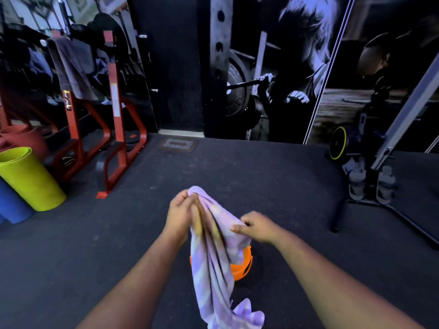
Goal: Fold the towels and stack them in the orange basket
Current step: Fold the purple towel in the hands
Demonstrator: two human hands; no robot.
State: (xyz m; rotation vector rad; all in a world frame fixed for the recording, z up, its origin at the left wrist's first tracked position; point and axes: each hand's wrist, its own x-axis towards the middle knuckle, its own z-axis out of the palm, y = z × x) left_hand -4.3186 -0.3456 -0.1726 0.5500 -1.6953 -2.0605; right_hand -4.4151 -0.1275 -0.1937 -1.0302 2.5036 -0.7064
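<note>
Both hands hold a lilac striped towel [213, 264] up over the dark floor [273, 186]. The left hand [181, 213] grips its top corner; the right hand [255, 225], at three o'clock from it, pinches an edge. The orange basket [242, 265] sits below, mostly hidden; its contents seemingly can't be seen.

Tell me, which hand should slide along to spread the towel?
Probably the right hand: it pinches the towel lower down, while the left hand grips the top corner as anchor.
</note>
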